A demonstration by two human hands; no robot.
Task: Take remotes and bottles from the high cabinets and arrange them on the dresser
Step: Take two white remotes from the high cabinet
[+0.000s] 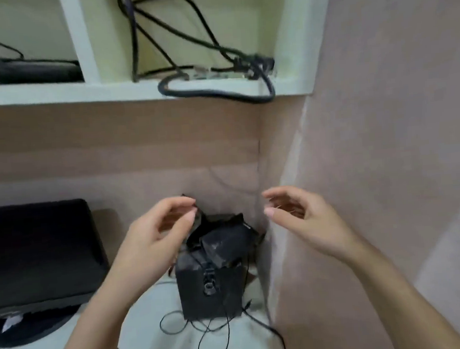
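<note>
hovering over the black box (212, 292): right hand (302, 215) loose, empty; whether left hand (156, 234) pinches the black wrapping (222, 240), i cannot tell. no remote or bottle in view; i'd reach up for one next.

White dresser top (141, 330) bears 1 black box (210, 293), looped thin cords (207, 336) and a monitor base (30, 327)

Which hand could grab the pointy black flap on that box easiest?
Probably the left hand: its fingertips are right at the black flap, while the right hand hangs open beside the wall, apart from it.
</note>
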